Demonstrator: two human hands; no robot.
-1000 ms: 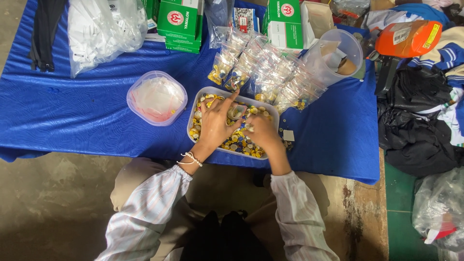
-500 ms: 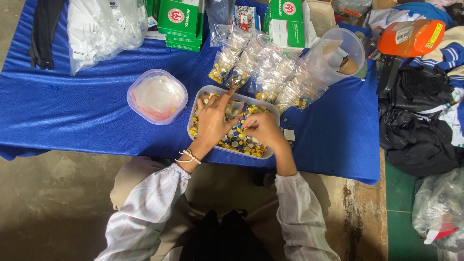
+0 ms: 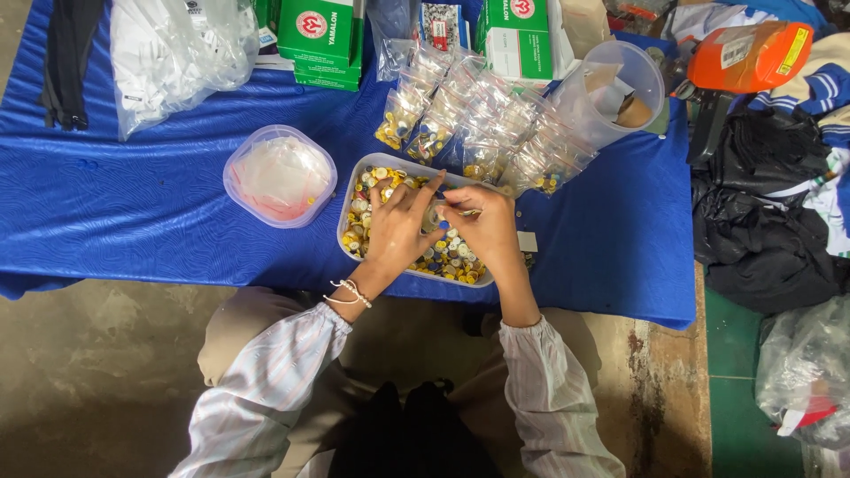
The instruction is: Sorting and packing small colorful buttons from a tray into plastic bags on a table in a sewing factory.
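A clear rectangular tray full of small yellow, white and blue buttons sits near the front edge of the blue cloth-covered table. My left hand lies over the buttons with its fingers spread and its thumb reaching toward the right hand. My right hand is closed, pinching a small clear plastic bag above the tray's middle. The two hands meet at their fingertips. Whether a button sits between the left fingers cannot be seen.
A round lidded clear container stands left of the tray. Behind it lie several small filled bags, green boxes, a clear tub and a big plastic bag. An orange bottle and dark clothes lie at the right.
My left hand has shifted slightly right and its fingers now meet the right hand. The right hand has lifted a little, pinching the small bag over the tray.
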